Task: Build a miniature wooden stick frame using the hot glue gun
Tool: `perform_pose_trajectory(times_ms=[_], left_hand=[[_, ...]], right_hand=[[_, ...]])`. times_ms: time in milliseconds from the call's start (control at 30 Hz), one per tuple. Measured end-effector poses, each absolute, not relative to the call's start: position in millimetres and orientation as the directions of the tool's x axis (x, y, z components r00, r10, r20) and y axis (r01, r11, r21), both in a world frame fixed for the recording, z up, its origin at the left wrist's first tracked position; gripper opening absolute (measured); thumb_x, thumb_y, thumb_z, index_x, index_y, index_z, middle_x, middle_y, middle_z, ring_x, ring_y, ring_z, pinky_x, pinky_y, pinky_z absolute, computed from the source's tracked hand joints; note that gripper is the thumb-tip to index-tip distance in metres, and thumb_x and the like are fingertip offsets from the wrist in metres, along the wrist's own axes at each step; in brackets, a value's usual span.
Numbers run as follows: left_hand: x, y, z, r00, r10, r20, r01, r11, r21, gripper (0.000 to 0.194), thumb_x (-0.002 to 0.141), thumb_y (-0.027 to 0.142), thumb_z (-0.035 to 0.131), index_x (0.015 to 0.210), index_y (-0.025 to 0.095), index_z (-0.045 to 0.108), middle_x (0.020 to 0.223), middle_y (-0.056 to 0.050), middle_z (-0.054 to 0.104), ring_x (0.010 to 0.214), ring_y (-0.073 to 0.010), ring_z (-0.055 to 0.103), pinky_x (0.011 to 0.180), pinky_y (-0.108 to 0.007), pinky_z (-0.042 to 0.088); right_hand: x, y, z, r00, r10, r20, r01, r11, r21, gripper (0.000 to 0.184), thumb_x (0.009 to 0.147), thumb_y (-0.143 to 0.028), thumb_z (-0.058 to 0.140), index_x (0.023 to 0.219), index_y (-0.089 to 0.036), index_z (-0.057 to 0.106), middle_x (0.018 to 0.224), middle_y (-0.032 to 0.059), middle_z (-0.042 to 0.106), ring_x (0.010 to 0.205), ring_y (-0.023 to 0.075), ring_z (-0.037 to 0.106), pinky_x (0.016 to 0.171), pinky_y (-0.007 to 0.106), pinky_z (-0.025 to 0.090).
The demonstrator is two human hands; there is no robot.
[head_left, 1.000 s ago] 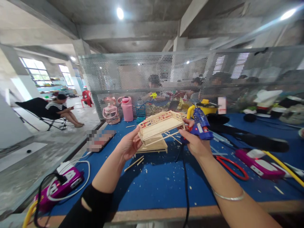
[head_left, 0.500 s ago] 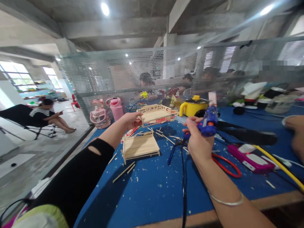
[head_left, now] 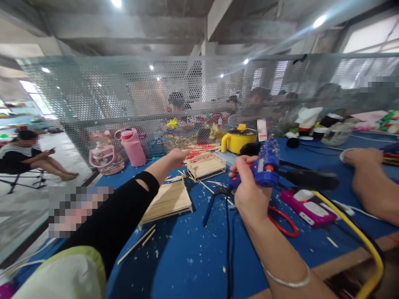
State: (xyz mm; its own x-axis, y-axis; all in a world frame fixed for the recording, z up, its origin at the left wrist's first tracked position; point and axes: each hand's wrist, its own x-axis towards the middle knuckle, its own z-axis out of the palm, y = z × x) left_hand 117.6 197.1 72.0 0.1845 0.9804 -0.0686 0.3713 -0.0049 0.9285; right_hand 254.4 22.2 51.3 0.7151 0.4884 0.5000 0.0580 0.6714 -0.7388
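My right hand (head_left: 251, 187) grips a blue hot glue gun (head_left: 264, 166), its clear-topped body pointing away from me and a black cord hanging below. My left hand (head_left: 178, 160) reaches out over the table, its fingers stretched towards a heap of thin wooden sticks (head_left: 202, 150), some with red wrapping or marks; the fingertips are small and partly blurred. Just right of that hand, a small railed wooden stick frame (head_left: 207, 167) stands on the table. A second stick-built piece (head_left: 170, 201) sits nearer, partly hidden behind my left sleeve.
On the blue table (head_left: 193, 257) lie loose sticks (head_left: 137, 245), pliers (head_left: 210, 205), a red ring (head_left: 283, 222) and a magenta power strip (head_left: 307, 207). Pink bottles (head_left: 132, 147) and a yellow pot (head_left: 240, 140) stand behind, before a perforated screen (head_left: 124, 95). Another person's hand (head_left: 370, 178) rests at right.
My left hand has let go of the railed frame, which now rests on the table, and has moved to the stick heap. The view has turned right. The glue gun stays in my right hand.
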Motion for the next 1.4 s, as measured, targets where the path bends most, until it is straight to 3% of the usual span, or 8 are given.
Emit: perform_pose_trajectory(times_ms=[133,267,400,500,700,900,1100,1400], left_hand=[[67,179,92,0.07,0.989,0.132,0.36,-0.148,0.921,0.029,0.081,0.038,0.064,0.096,0.012,0.065,0.091,-0.007,0.068,0.078,-0.0173,0.064,0.069,-0.03,0.051],[0,128,73,-0.153,0.917,0.369,0.334,-0.304,0.892,0.036,0.079,0.043,0.057,0.103,0.017,0.06,0.093,-0.004,0.069,0.076,-0.0136,0.065,0.065,-0.023,0.049],[-49,89,29,-0.328,0.856,0.399,0.392,-0.261,0.882,0.042,0.081,0.047,0.044,0.106,0.015,0.053,0.092,-0.007,0.067,0.07,-0.0145,0.063,0.058,-0.023,0.048],[-68,79,8,-0.26,0.903,0.342,0.502,-0.176,0.847,0.035,0.077,0.042,0.048,0.098,0.015,0.056,0.077,-0.004,0.066,0.064,-0.0164,0.063,0.057,-0.025,0.048],[-79,75,-2,-0.036,0.978,0.206,0.762,-0.107,0.639,0.016,0.061,0.016,0.055,0.073,0.018,0.066,0.068,-0.004,0.068,0.069,-0.0225,0.064,0.069,-0.031,0.047],[-73,72,-5,-0.042,0.971,0.235,0.833,-0.096,0.545,0.03,0.068,0.015,0.051,0.091,0.017,0.068,0.09,-0.012,0.072,0.088,-0.0273,0.064,0.08,-0.035,0.047],[-67,65,4,-0.139,0.913,0.383,0.813,-0.116,0.571,0.037,0.074,0.013,0.042,0.104,0.017,0.064,0.1,-0.009,0.071,0.094,-0.0253,0.064,0.086,-0.035,0.047],[-52,86,44,-0.021,0.866,0.5,0.814,-0.275,0.511,0.036,0.082,0.019,0.037,0.11,0.014,0.059,0.102,-0.007,0.07,0.081,-0.0191,0.065,0.078,-0.028,0.049]], right_hand=[[253,23,55,0.742,0.491,0.457,-0.031,0.706,-0.708,0.022,0.077,-0.037,0.067,0.079,-0.022,0.052,0.068,-0.0056,0.057,0.055,0.0088,0.056,0.055,0.024,0.048],[253,27,56,0.744,0.539,0.395,-0.147,0.709,-0.69,0.025,0.073,-0.037,0.068,0.079,-0.022,0.049,0.06,-0.0077,0.056,0.048,0.008,0.054,0.05,0.022,0.046],[245,35,47,0.687,0.66,0.305,-0.177,0.559,-0.81,0.027,0.067,-0.036,0.068,0.076,-0.022,0.047,0.055,-0.0088,0.053,0.045,0.0082,0.052,0.046,0.021,0.046],[234,40,34,0.597,0.767,0.237,-0.143,0.392,-0.909,0.027,0.06,-0.033,0.071,0.072,-0.02,0.05,0.05,-0.0074,0.052,0.042,0.0095,0.051,0.041,0.022,0.045],[222,46,10,0.455,0.86,0.231,0.087,0.216,-0.973,0.025,0.058,-0.031,0.072,0.069,-0.02,0.052,0.051,-0.0056,0.053,0.045,0.0128,0.054,0.039,0.023,0.045],[233,67,8,0.449,0.845,0.29,0.39,0.107,-0.915,0.021,0.064,-0.034,0.065,0.069,-0.022,0.049,0.057,-0.0023,0.056,0.056,0.0181,0.06,0.05,0.029,0.051],[222,118,25,0.346,0.859,0.379,0.699,0.034,-0.715,0.025,0.054,-0.023,0.073,0.073,-0.019,0.057,0.083,0.009,0.068,0.092,0.0273,0.063,0.081,0.036,0.048],[238,140,43,0.329,0.834,0.442,0.753,0.05,-0.656,0.015,0.057,-0.013,0.063,0.069,-0.02,0.058,0.073,0.0071,0.067,0.079,0.0241,0.064,0.07,0.031,0.046]])
